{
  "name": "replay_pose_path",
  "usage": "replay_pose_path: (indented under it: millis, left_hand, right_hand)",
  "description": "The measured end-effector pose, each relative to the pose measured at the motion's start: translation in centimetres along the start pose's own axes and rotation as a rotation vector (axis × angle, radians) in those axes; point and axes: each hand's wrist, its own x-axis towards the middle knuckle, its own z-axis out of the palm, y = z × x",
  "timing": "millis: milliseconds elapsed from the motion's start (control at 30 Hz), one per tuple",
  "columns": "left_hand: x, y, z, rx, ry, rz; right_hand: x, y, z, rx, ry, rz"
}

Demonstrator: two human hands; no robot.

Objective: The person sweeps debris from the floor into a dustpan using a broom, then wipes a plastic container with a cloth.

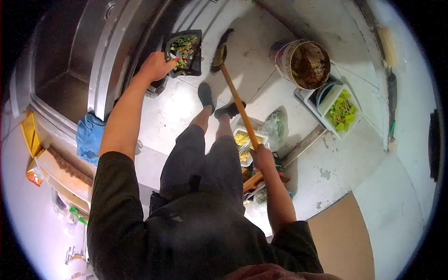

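Observation:
My left hand (157, 68) is closed on the handle side of a black dustpan (198, 67), held above the floor near the steel unit. Green and pale vegetable scraps (185, 49) lie inside the pan. A wooden-handled broom (236, 99) slants across the view, and my right hand (264, 160) grips its handle toward the upper end. The dark broom head (219, 55) is just right of the dustpan, apart from it, at floor level.
A bucket (308, 65) with brown contents stands at right, beside a white crate of green leaves (342, 111). A clear plastic bag (275, 126) and a tub of yellowish pieces (243, 142) sit near my right leg. A blue cloth (90, 137) hangs by the steel sink (95, 60).

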Motion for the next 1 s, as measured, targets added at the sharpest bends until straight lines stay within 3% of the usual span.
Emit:
replay_pose_path:
  millis: [200,367,433,500,633,700,733,767,1000]
  left_hand:
    - [-0.7,-0.1,-0.1,-0.073,0.033,0.045]
    - [-1.9,-0.5,0.8,-0.147,0.126,-0.009]
    - [-3.3,1.0,0.9,-0.232,0.204,-0.014]
    - [-4.2,1.5,1.6,-0.16,0.217,-0.085]
    - [-6.3,3.3,4.4,-0.324,0.296,-0.321]
    - [-6.8,2.4,7.4,-0.343,0.509,-0.212]
    - [-8.3,5.0,6.7,-0.408,0.513,-0.309]
    - [-9.1,6.3,7.4,-0.524,0.663,-0.274]
    - [-11.9,6.5,13.1,-0.662,0.713,-0.5]
  right_hand:
    - [1.2,-3.9,-1.7,0.221,-0.02,-0.172]
    - [-1.3,1.4,-9.8,0.095,0.094,-0.135]
    - [0.3,4.1,-13.8,-0.096,0.062,-0.081]
    - [2.3,5.9,-17.6,-0.23,0.142,-0.162]
    - [7.0,7.2,-24.6,-0.338,0.242,-0.349]
    - [9.5,7.5,-27.3,-0.432,0.233,-0.317]
    - [10.0,7.1,-28.7,-0.451,0.245,-0.322]
    - [10.1,6.5,-30.0,-0.473,0.25,-0.327]
    - [12.4,1.3,-36.5,-0.819,0.291,-0.464]
